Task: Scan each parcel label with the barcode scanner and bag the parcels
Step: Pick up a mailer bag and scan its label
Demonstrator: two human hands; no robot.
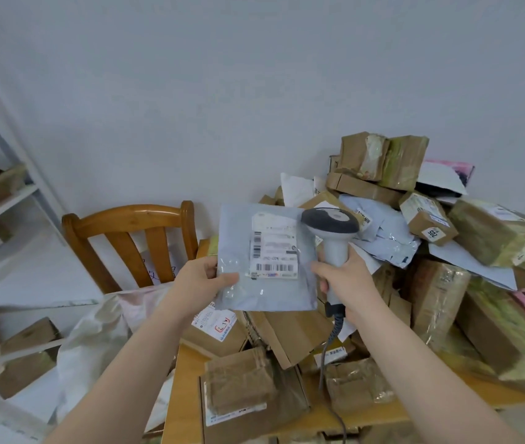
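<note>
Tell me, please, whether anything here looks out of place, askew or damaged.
Nothing looks plainly damaged. The parcels on the table lie in a loose heap, many boxes tilted. The left hand holds the grey mailer, the right hand the scanner beside its label.

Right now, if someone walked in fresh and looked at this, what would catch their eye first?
First, the grey mailer held up at centre by the left hand, its white label facing the camera, with the barcode scanner gripped in the right hand beside it. Next, the heap of brown boxes and mailers piled on the wooden table to the right. A wooden chair stands behind, left.
</note>
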